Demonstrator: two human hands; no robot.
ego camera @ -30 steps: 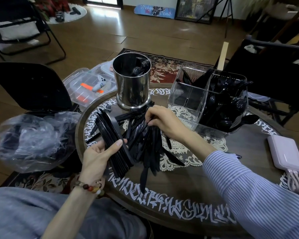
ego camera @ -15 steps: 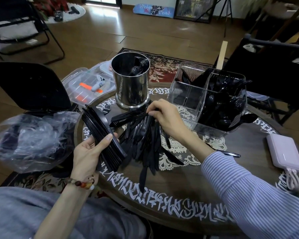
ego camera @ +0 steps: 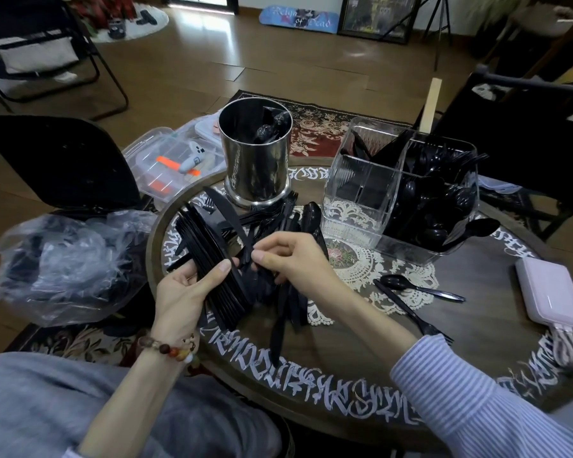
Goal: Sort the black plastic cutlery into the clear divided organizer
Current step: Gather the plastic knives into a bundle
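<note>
My left hand (ego camera: 186, 292) grips a thick stack of black plastic knives (ego camera: 205, 252), thumb across the top. My right hand (ego camera: 295, 256) pinches one black knife (ego camera: 227, 213) by its handle and lays it against that stack. Under both hands a loose pile of black cutlery (ego camera: 285, 292) lies on the round table (ego camera: 361, 352). The clear divided organizer (ego camera: 361, 193) stands at the back right; its right compartments are full of black spoons and forks, its near-left compartment looks empty.
A steel canister (ego camera: 255, 160) stands behind the pile. A loose spoon (ego camera: 411, 285) and fork (ego camera: 411, 312) lie right of my right arm. A pink power bank (ego camera: 549, 295) sits at the table's right edge. A crumpled plastic bag (ego camera: 63, 262) and a clear box (ego camera: 172, 160) lie left.
My right hand drew back from the pile near the canister, carrying a knife toward my left hand's stack. My left hand shifted right to meet it.
</note>
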